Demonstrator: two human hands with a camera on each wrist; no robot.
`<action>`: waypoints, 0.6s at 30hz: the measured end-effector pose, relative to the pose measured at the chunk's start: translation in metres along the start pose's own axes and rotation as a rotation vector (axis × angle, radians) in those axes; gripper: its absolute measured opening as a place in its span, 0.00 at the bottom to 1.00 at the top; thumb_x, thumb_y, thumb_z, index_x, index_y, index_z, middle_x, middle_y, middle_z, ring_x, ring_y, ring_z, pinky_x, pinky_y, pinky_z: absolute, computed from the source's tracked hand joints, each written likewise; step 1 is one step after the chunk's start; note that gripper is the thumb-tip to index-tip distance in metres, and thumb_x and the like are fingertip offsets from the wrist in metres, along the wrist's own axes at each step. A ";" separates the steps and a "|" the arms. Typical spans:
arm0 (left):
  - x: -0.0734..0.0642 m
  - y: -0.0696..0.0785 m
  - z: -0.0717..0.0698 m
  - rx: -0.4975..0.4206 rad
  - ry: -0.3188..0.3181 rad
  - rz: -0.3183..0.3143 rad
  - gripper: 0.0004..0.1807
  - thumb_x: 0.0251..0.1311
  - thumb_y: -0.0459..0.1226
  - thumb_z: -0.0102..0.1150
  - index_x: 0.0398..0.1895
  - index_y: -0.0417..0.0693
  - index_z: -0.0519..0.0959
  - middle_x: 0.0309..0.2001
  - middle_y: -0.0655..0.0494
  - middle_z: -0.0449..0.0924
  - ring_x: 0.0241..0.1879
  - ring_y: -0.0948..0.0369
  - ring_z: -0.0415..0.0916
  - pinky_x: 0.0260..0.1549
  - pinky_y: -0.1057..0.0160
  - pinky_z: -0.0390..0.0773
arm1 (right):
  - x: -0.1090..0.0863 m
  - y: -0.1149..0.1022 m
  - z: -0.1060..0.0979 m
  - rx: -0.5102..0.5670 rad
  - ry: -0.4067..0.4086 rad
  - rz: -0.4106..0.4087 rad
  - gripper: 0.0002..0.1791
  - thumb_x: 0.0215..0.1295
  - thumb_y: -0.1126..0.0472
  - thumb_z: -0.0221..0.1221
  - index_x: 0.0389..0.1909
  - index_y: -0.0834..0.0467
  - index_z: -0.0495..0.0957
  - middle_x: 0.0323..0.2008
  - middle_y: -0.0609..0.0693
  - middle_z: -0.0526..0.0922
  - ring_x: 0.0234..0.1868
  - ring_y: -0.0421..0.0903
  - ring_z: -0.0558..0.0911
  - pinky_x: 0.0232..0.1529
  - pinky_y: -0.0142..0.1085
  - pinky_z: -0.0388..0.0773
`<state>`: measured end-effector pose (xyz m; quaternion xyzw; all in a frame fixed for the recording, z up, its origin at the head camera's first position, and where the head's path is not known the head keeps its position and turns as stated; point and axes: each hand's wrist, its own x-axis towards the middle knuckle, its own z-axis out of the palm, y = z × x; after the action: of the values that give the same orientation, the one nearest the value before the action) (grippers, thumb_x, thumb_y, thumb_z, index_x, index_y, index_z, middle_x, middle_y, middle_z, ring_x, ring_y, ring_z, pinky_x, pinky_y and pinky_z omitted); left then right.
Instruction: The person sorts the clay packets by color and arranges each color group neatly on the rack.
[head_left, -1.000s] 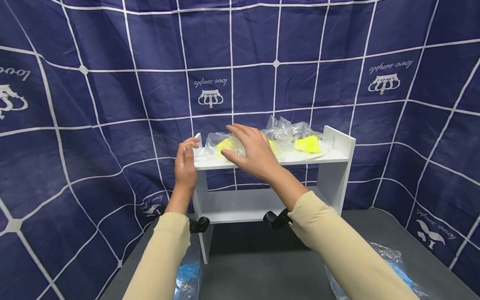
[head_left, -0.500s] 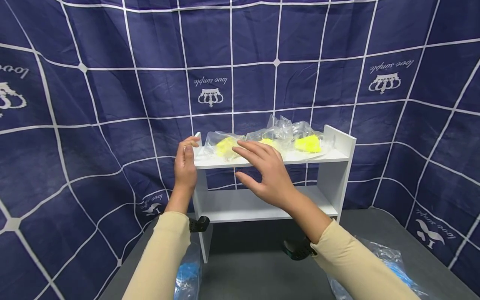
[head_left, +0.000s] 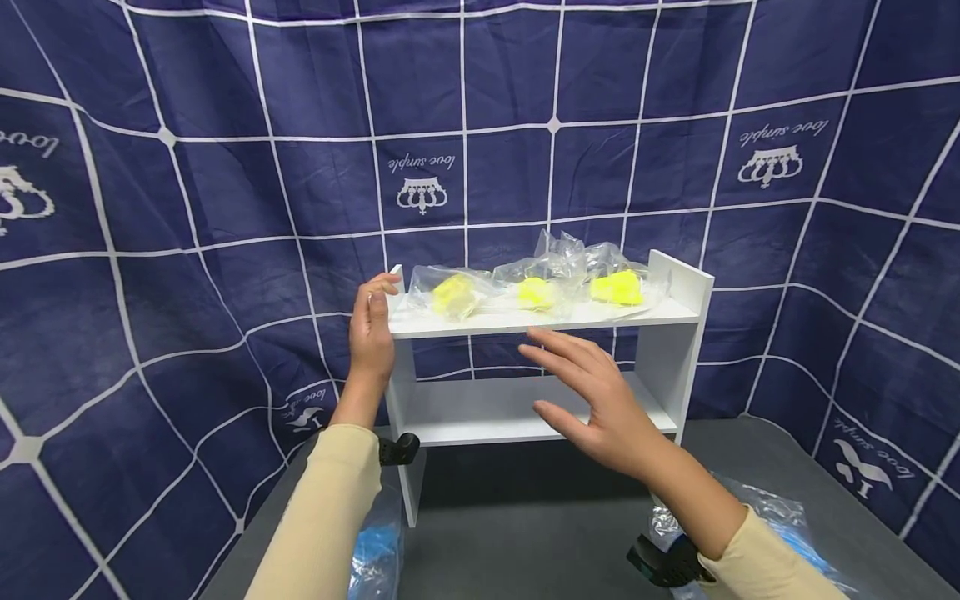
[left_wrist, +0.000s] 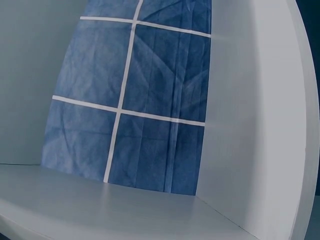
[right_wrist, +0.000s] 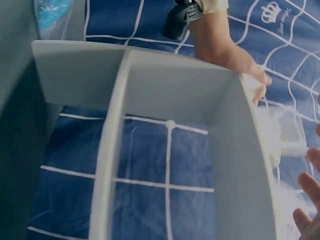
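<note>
2 clear bags of blue stuff [head_left: 799, 543], one off each front corner of the white shelf [head_left: 472, 408], forearms [head_left: 701, 500] partly blocking both — right hand [head_left: 609, 408] in front of shelf, fingers spread; left hand [head_left: 370, 329], fingers curled over its upper left corner; 3 yellow lumps [head_left: 617, 287] in clear plastic along its top — left, middle, right; navy curtain [head_left: 502, 179] behind

there is one white shelf unit [head_left: 510, 323] with two level boards [head_left: 480, 412] and two side panels [head_left: 663, 367]. on top lie three yellow pieces [head_left: 536, 293] in clear plastic [head_left: 558, 254]; how many bags wrap them is hard to tell. lower down show two blue bundles [head_left: 375, 546] and one dark table [head_left: 525, 533]. there are one left hand [head_left: 370, 333], one right hand [head_left: 607, 408], two beige sleeves [head_left: 330, 492] and two black wrist cameras [head_left: 400, 450]. the blue cloth [head_left: 510, 183] shows three crown prints [head_left: 422, 197] in the head view.
</note>
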<state>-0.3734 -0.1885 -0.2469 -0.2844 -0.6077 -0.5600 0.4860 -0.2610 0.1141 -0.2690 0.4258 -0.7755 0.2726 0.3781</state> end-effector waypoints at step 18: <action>0.001 0.002 0.000 -0.009 -0.002 -0.021 0.15 0.76 0.31 0.33 0.42 0.26 0.70 0.55 0.32 0.76 0.63 0.51 0.71 0.68 0.65 0.61 | -0.123 0.046 -0.028 -0.113 -0.200 0.211 0.39 0.55 0.55 0.72 0.69 0.45 0.70 0.71 0.45 0.70 0.70 0.33 0.65 0.57 0.42 0.67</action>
<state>-0.3718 -0.1879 -0.2453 -0.2808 -0.6086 -0.5674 0.4784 -0.2480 0.2136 -0.3579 0.3452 -0.8639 0.2230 0.2913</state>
